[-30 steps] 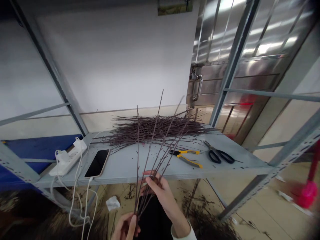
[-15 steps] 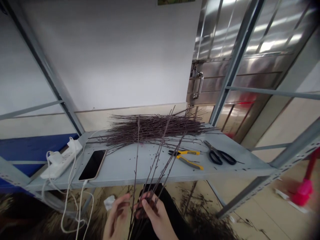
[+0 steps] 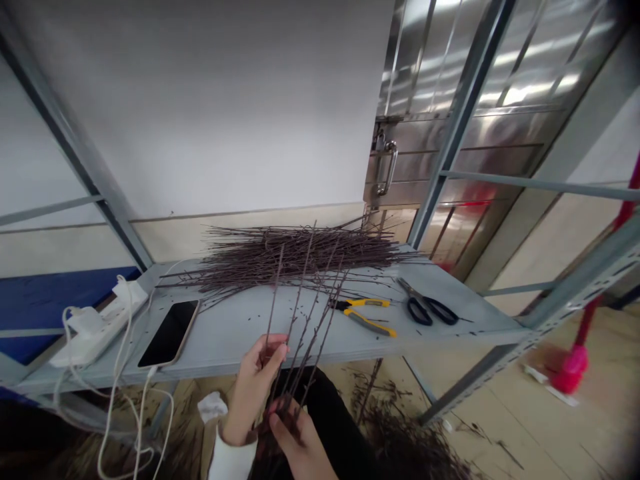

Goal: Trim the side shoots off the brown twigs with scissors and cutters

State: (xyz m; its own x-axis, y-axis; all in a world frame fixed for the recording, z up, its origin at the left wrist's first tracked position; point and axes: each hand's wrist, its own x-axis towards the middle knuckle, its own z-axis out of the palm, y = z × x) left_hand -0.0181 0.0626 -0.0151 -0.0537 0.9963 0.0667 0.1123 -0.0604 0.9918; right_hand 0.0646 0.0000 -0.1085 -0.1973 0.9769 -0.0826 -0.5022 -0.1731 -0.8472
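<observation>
Several thin dark twigs (image 3: 303, 347) rise from my right hand (image 3: 295, 433), whose fingers and thumb are wrapped round their lower parts. My left hand (image 3: 260, 373) is up beside them, thumb and fingers pinched on the leftmost twig. Both hands are in front of the shelf's near edge, above my lap. Behind the twig tips lies a big pile of similar twigs (image 3: 300, 250) along the back of the grey shelf (image 3: 220, 333). Pliers with yellow and grey handles (image 3: 367, 313) and black-handled scissors (image 3: 425, 303) lie on the shelf, to the right of the twigs.
A phone (image 3: 170, 333) with a cable lies at the shelf's left, beside a white power strip (image 3: 100, 327) with plugs. White cables (image 3: 117, 400) hang over the front edge. Twig scraps (image 3: 400, 433) litter the floor. Metal uprights (image 3: 463, 120) frame the shelf.
My left hand has moved up and right, from open beside the twigs to a pinch on one. My right hand keeps its hold. The view has shifted slightly right.
</observation>
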